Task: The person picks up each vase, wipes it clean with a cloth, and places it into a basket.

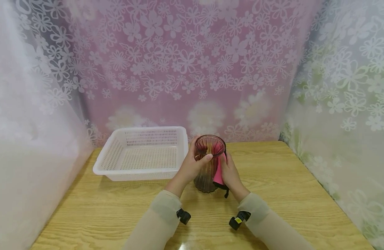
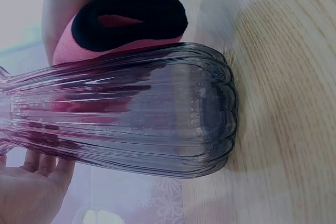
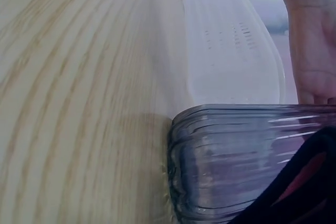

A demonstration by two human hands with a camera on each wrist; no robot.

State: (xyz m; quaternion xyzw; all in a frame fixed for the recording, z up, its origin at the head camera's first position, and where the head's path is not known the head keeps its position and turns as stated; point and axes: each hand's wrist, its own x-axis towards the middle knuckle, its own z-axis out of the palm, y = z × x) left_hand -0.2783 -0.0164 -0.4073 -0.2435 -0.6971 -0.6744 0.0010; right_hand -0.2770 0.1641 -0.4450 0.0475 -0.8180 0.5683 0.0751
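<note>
Your left hand point(image 1: 192, 166) is curled round the upper part of the ribbed glass vase point(image 1: 209, 163), thumb lying across its front just under the rim, so it has a firm hold of the glass. Your right hand point(image 1: 231, 173) is against the vase's right side, pressing a pink cloth with black trim point(image 1: 218, 172) flat to the glass; its fingers look fairly straight, though how far they wrap round the back I cannot tell. The vase stands upright on the wooden table point(image 1: 289, 187), a little below the centre of the head view. Just left of it, touching or nearly so, sits a white perforated basket point(image 1: 142, 152). In the left wrist view the cloth's black edge point(image 2: 131, 19) lies along the vase wall.
</note>
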